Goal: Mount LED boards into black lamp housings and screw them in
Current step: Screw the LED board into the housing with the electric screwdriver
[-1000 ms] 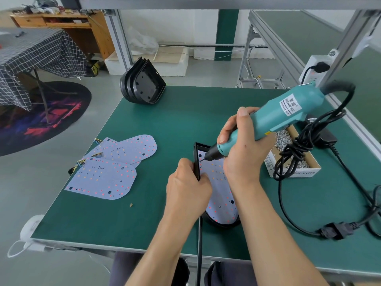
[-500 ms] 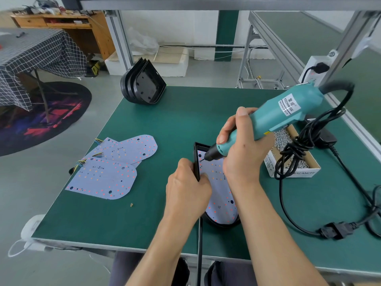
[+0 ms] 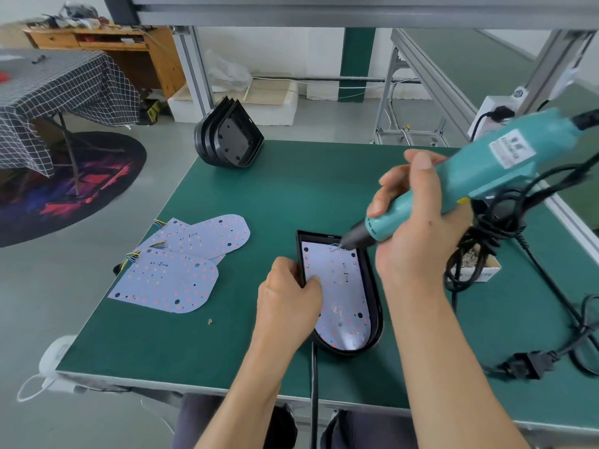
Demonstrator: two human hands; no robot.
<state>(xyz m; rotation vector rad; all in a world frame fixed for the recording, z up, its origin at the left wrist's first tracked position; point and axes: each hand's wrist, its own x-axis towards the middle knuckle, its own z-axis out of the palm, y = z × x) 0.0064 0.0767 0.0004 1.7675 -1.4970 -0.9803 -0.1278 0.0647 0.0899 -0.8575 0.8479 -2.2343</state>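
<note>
LED board point(image 3: 335, 288), a pale flat panel with a rounded near end and rows of small red dots, lies seated inside a black plastic lamp housing point(image 3: 372, 286) on the green tabletop point(image 3: 291, 189), near the front edge. Left hand point(image 3: 287, 303) reaches in from below with the forearm angled up and to the right; its fingers curl over the housing's left wall and the thumb tip presses on the board's left margin. Right hand point(image 3: 411, 228) is raised above the housing's far end, wrist bent, fingers and thumb wrapped around the barrel of a teal electric screwdriver point(image 3: 460, 179) that slopes down to the left. The dark bit tip meets the board at its far edge. A black cable point(image 3: 505, 222) hangs in loops from the tool's rear. Spare LED boards point(image 3: 181, 264) lie overlapped to the left, well apart from the housing. A stack of black housings point(image 3: 227, 134) stands on edge at the far left corner.
</note>
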